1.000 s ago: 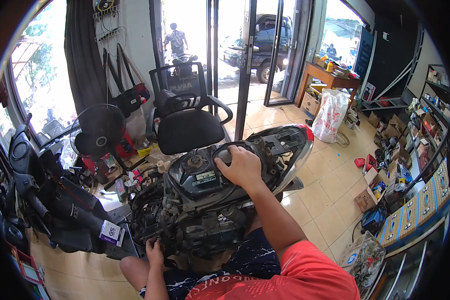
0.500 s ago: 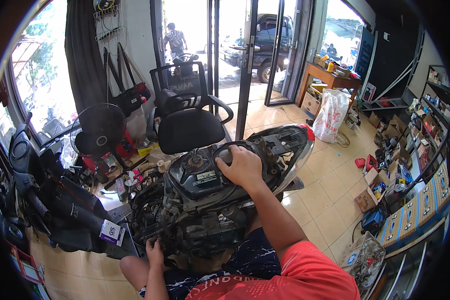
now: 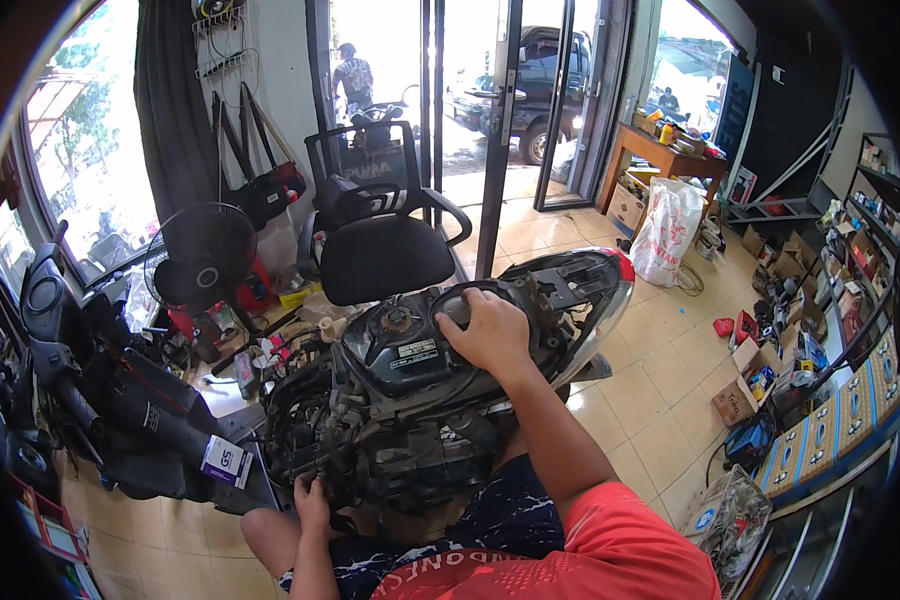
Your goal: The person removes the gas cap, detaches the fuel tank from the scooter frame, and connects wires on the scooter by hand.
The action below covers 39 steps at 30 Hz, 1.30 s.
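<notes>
A scooter with its outer panels off stands in front of me, its dark frame and hoses bare. My right hand curls over a rounded grey part at the rim of the seat opening, thumb on the near side and fingers beyond it. Left of that hand are the black tank cover and a round filler cap. My left hand is low at the scooter's near side, fingers pinched together among dark parts. Whatever lies between those fingertips is hidden.
A purple-and-white box lies on the scooter's footboard. Behind stand a black office chair and a fan. Boxes and loose parts line the right side, near a white sack. A person is outside the door.
The view has shifted slightly, so the scene sits a little to the right. Both hands keep their places on the scooter.
</notes>
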Each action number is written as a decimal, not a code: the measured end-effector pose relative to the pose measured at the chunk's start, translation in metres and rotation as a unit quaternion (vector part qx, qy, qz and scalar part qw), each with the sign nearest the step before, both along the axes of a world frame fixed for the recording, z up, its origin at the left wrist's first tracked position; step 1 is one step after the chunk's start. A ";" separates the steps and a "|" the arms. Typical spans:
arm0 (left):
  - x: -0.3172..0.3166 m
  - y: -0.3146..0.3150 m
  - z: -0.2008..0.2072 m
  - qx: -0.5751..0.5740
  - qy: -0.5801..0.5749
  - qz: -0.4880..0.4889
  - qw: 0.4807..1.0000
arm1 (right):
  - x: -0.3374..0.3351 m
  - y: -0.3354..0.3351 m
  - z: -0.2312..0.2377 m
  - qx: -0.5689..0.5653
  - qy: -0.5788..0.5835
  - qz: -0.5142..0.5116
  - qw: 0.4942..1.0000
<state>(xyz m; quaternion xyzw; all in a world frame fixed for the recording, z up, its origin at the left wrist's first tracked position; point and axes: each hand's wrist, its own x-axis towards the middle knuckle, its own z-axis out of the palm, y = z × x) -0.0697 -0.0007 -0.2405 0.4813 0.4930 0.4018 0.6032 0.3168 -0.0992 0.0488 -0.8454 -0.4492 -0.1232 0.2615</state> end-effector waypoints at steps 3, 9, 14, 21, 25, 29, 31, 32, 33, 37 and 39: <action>0.000 0.000 -0.002 0.000 0.000 -0.001 1.000 | 0.000 0.000 -0.001 0.000 -0.002 -0.002 1.000; 0.001 0.000 0.001 0.002 -0.002 -0.003 1.000 | -0.001 0.001 -0.001 0.004 -0.002 -0.002 1.000; 0.001 0.000 0.004 -0.008 -0.005 -0.005 1.000 | 0.000 0.002 -0.003 0.007 -0.006 -0.001 1.000; 0.002 0.000 0.004 -0.008 -0.008 -0.003 1.000 | -0.002 0.001 0.000 0.003 -0.001 -0.004 1.000; 0.001 -0.001 0.002 -0.002 -0.003 -0.001 1.000 | -0.002 0.000 0.001 -0.001 0.003 -0.004 1.000; 0.003 -0.001 0.004 -0.001 0.001 0.001 1.000 | -0.001 0.000 0.000 0.001 0.003 -0.003 1.000; 0.004 -0.002 0.006 -0.009 -0.007 0.005 1.000 | 0.000 0.000 -0.002 0.010 -0.001 -0.001 1.000; 0.003 -0.002 0.006 -0.008 -0.006 0.005 1.000 | 0.000 0.000 -0.001 0.011 -0.001 0.000 1.000; 0.003 -0.002 0.006 -0.013 -0.006 0.004 1.000 | 0.000 0.000 -0.001 0.007 0.000 -0.003 1.000; 0.001 -0.003 0.007 -0.008 0.005 0.005 1.000 | -0.001 0.002 -0.003 0.024 -0.010 0.007 1.000; 0.004 -0.005 0.011 -0.008 0.005 0.008 1.000 | -0.001 0.002 -0.004 0.023 -0.012 0.004 1.000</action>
